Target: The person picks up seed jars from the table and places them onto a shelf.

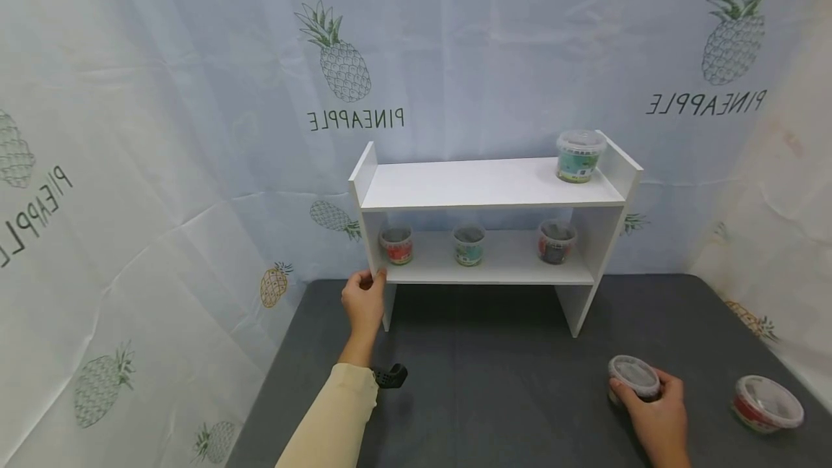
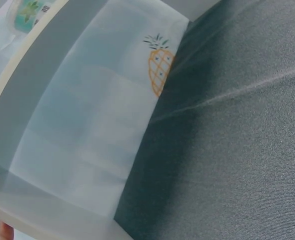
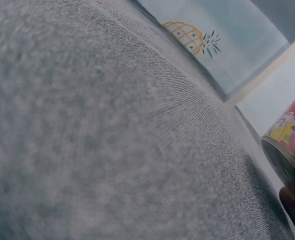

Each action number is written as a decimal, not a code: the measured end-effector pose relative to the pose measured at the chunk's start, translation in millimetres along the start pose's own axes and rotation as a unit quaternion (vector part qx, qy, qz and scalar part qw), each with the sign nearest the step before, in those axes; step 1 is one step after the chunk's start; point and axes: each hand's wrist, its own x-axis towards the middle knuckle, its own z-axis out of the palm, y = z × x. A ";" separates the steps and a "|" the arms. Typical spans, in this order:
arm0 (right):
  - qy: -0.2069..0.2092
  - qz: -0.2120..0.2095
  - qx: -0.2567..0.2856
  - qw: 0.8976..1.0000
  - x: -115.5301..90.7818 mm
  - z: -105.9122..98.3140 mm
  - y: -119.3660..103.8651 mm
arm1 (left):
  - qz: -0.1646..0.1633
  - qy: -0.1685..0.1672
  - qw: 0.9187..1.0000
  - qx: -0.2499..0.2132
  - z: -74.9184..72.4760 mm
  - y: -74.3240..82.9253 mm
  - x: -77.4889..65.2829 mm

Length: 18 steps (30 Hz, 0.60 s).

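Note:
A white two-tier shelf stands at the back of the table. My left hand grips the front edge of its left side panel at the lower board; two fingertips show beside that panel in the left wrist view. Over the table's right part, my right hand holds a small lidded plastic tub between thumb and fingers. In the right wrist view this tub has a red and yellow label and is tilted, with a fingertip near its base. Most of each hand is outside its wrist view.
Another red-labelled tub sits on the dark table at far right. One green tub stands on the top board's right end. Below are a red tub, a green tub and a dark-labelled tub. Pineapple-print curtain hangs behind.

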 end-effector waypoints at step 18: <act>0.087 -0.093 0.078 0.989 -1.6 -10.3 -32.8 | 0.007 -0.007 1.000 -0.005 -2.9 -0.2 -2.8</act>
